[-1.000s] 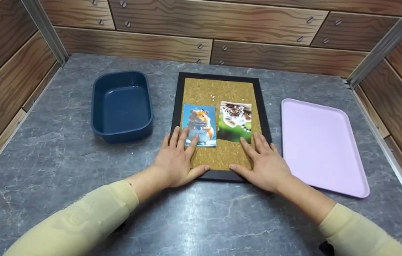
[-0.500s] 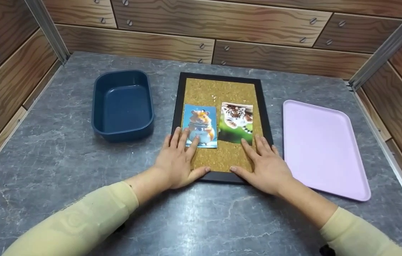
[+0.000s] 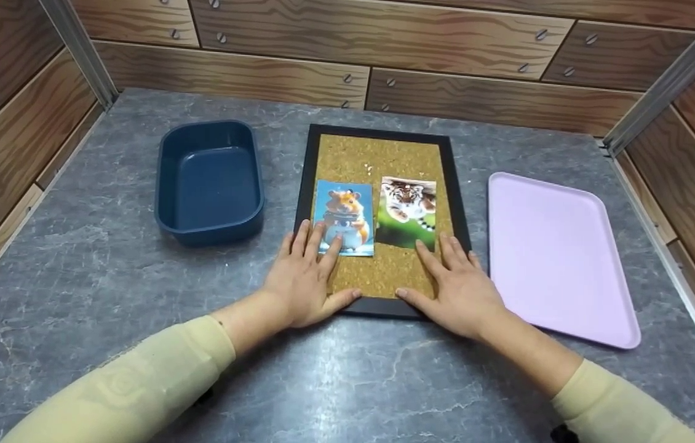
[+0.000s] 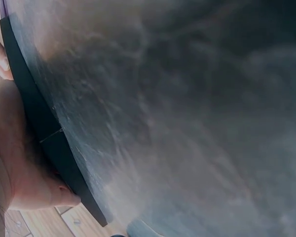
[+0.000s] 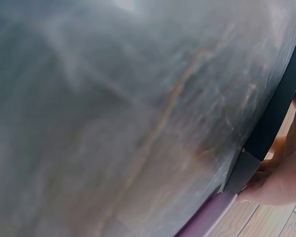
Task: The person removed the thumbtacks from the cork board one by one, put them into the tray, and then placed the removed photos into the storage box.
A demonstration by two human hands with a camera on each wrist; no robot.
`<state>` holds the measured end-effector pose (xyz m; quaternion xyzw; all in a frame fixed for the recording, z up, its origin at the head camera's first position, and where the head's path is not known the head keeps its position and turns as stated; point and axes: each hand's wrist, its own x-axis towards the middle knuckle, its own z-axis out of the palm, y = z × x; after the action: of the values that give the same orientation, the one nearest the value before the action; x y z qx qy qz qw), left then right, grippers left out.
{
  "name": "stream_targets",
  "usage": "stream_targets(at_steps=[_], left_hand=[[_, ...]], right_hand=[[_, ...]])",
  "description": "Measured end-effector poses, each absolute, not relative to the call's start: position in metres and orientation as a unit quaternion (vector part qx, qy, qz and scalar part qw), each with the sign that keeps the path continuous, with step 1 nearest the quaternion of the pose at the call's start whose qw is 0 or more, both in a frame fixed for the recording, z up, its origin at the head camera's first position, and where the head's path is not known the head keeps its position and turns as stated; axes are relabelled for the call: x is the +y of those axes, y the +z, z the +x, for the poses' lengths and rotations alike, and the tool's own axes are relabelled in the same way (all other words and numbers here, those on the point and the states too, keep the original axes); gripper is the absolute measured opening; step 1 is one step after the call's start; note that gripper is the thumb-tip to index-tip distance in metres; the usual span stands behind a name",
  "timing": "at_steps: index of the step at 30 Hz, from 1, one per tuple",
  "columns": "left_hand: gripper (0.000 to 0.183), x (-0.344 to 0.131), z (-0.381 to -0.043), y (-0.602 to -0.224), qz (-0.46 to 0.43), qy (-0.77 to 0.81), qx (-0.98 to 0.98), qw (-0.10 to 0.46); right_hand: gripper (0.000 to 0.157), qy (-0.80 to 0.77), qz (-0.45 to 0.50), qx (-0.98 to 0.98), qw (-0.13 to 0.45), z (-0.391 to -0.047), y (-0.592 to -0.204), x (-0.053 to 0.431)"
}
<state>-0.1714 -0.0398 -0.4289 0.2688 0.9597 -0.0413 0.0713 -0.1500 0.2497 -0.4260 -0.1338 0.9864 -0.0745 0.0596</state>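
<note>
A cork board [image 3: 378,274] in a black frame [image 3: 456,184] lies flat on the table. Two picture cards rest on its cork, a hamster picture [image 3: 347,209] on the left and a tiger cub picture [image 3: 406,200] on the right. My left hand [image 3: 304,283] rests with straight, spread fingers on the lower left of the board, fingertips over the hamster picture's lower part. On the lower right lies my right hand [image 3: 461,289], its fingers straight too, the index fingertip at the tiger picture's bottom edge. Both wrist views catch the black frame's side and part of a hand.
To the left stands a deep blue plastic container [image 3: 212,184]. A flat lilac tray [image 3: 559,258] lies on the right, close to the board. The grey marbled table [image 3: 347,381] is bounded by wood-patterned walls [image 3: 286,74]. Small white specks dot the cork near its middle.
</note>
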Motion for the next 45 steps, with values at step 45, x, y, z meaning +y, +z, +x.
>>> stream_targets(at_steps=[45], left_hand=[[0.084,-0.002,-0.239,-0.439,0.532,0.02,0.847,0.001]], right_hand=[[0.102,-0.078,-0.14,0.985,0.057,-0.149,-0.426,0.251]])
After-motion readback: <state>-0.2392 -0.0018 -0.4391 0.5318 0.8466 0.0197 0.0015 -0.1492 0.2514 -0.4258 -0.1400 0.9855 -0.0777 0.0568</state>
